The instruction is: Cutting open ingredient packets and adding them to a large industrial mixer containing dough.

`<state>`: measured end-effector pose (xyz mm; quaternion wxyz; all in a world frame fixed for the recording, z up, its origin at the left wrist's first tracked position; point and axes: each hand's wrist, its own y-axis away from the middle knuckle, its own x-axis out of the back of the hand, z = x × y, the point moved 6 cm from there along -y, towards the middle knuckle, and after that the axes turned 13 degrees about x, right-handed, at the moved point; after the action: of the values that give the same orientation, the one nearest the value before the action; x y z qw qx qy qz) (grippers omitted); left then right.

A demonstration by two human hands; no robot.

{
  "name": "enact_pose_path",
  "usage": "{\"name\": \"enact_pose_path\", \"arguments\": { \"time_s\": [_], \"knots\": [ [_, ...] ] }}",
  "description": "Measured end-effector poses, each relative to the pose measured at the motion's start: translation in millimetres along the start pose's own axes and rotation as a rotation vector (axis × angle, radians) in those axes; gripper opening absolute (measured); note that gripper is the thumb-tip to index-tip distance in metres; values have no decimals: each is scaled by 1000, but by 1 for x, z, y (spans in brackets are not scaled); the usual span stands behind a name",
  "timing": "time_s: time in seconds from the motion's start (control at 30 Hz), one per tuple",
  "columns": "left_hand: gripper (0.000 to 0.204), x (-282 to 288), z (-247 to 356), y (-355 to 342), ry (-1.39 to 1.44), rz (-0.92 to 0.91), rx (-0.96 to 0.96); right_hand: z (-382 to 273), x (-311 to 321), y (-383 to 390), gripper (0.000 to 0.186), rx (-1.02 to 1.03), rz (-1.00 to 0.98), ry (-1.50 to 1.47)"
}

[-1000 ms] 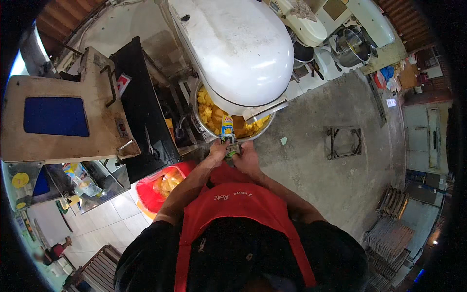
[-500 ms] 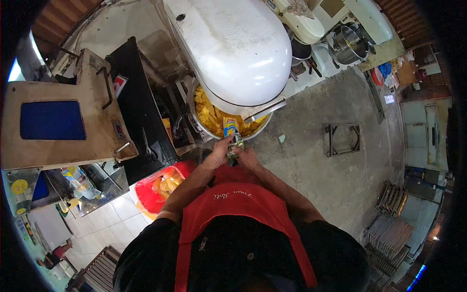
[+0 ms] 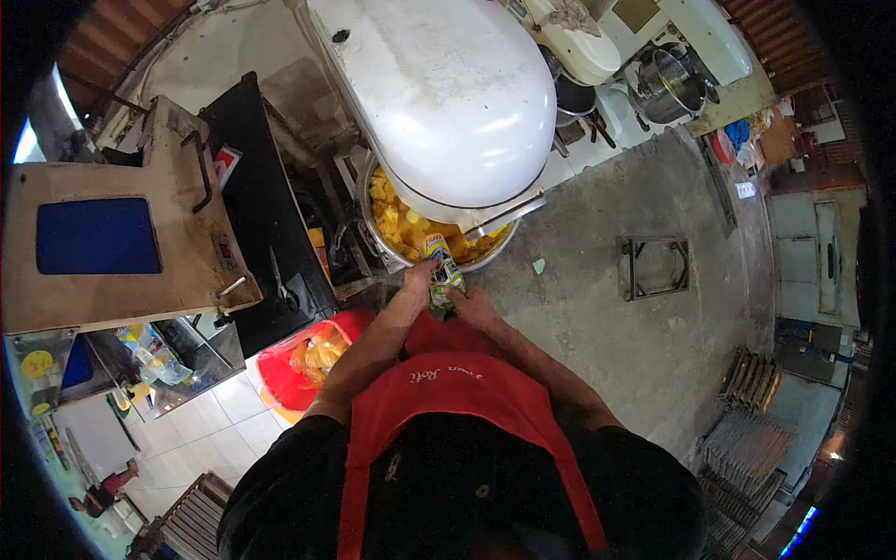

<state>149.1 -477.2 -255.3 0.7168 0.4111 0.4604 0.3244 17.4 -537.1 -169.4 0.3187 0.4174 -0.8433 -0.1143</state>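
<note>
Both my hands grip a colourful printed pouch (image 3: pixel 439 257), yellow and blue at its far end and green and white nearer me. My left hand (image 3: pixel 419 279) is closed on its left side, and my right hand (image 3: pixel 476 306) closes on its right side lower down. The pouch's far end leans over the near rim of a large metal mixing bowl (image 3: pixel 370 217). Inside the bowl lies a lumpy yellow mixture (image 3: pixel 387 210). The rounded white head of a big mixer (image 3: pixel 448 103) covers much of the bowl. My fingertips are partly hidden by the pouch.
To the left stand a black table (image 3: pixel 252 168) with scissors (image 3: pixel 282 280) and a brown machine with a blue window (image 3: pixel 98 235). A red bag of yellow packets (image 3: pixel 313 359) sits by my left forearm. A black metal frame (image 3: pixel 656 267) rests on the concrete floor at right.
The pouch and both hands have shifted slightly toward me and to the left. More of a paler yellow patch shows in the bowl. Both hands keep their hold.
</note>
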Motion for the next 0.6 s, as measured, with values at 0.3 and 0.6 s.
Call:
{"name": "enact_pose_path", "arguments": {
  "time_s": [0.3,0.6],
  "knots": [
    [15,16,13,-12,9,191,-37,-7,-1,-2,61,125,-14,200],
    [18,-37,28,40,1,-176,268,-28,14,3,64,86,0,52]
  ]
}}
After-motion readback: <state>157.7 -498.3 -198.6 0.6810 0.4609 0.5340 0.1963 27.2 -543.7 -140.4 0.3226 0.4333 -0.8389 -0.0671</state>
